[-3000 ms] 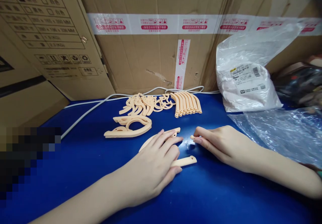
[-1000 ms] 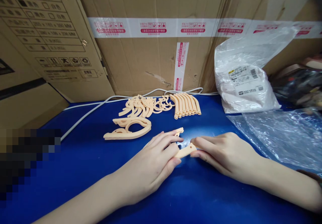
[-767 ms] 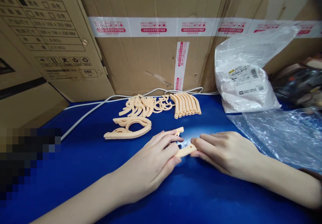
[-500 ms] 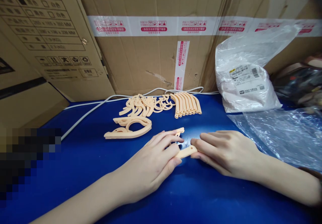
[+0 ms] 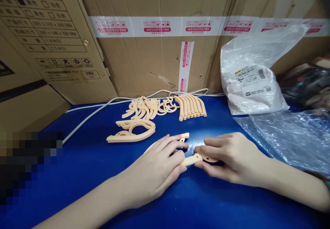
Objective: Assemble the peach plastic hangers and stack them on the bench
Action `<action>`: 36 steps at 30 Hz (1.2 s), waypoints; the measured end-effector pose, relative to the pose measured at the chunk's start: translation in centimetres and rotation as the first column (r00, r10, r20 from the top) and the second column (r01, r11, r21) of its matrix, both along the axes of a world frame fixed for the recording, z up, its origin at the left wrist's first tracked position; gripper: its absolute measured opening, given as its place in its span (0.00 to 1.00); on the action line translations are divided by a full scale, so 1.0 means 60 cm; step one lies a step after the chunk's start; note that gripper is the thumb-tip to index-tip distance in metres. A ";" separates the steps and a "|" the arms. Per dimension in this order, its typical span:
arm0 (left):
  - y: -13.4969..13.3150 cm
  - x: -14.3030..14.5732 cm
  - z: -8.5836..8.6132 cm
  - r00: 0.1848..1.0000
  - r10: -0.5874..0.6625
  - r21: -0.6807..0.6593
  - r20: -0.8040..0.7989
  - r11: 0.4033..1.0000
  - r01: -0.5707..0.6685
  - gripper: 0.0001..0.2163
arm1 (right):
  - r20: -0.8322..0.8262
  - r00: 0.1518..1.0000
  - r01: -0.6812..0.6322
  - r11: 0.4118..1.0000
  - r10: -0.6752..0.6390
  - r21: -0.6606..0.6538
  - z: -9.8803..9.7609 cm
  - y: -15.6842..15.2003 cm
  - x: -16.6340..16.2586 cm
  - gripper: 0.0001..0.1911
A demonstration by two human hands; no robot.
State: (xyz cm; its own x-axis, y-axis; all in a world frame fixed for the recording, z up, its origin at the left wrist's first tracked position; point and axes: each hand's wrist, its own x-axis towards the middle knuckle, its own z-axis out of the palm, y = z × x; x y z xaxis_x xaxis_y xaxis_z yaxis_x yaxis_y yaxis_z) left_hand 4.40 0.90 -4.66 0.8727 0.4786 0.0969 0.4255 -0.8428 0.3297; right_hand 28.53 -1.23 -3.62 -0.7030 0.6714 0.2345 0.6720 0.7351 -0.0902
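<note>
My left hand (image 5: 157,169) lies flat, fingers together, pressing down a peach plastic hanger piece (image 5: 183,136) on the blue table (image 5: 85,160). A straight peach arm piece (image 5: 190,159) sticks out from under its fingers. My right hand (image 5: 227,155) pinches the end of that arm piece between thumb and fingers, with a second peach part (image 5: 211,159) showing under its fingers. The two hands nearly touch.
Behind the hands lie an assembled peach hanger (image 5: 132,132), a heap of curved hooks (image 5: 146,107) and a row of arm pieces (image 5: 191,106). A white cable (image 5: 90,114) runs along the cardboard boxes (image 5: 160,60). At right sit a white bag (image 5: 251,84) and clear plastic (image 5: 291,136).
My right hand moved from a small part on the table to the arm piece and took hold of its end. The arm piece swung slightly; a second part now shows under the right fingers.
</note>
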 end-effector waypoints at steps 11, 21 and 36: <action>0.000 -0.001 0.010 1.000 0.003 -0.060 0.017 0.998 -0.002 0.11 | -0.023 0.998 -0.048 0.996 0.050 0.081 0.003 -0.001 0.000 0.16; 0.016 -0.007 -0.003 0.939 0.231 -0.277 0.255 0.948 -0.158 0.10 | -0.077 0.970 -0.231 0.973 0.230 -0.011 -0.006 -0.009 0.002 0.21; 0.025 -0.009 -0.011 0.916 0.281 -0.243 0.285 0.946 -0.215 0.20 | -0.003 0.996 -0.084 0.977 0.086 0.195 0.006 0.014 0.004 0.28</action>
State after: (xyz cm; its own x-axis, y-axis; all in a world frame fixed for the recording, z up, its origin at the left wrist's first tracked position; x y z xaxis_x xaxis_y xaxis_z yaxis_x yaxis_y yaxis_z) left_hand 3.84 2.38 -5.29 0.6641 0.7137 0.2225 0.4594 -0.6244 0.6317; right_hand 28.80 -0.37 -3.24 -0.7519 0.5501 0.3633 0.6062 0.7935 0.0530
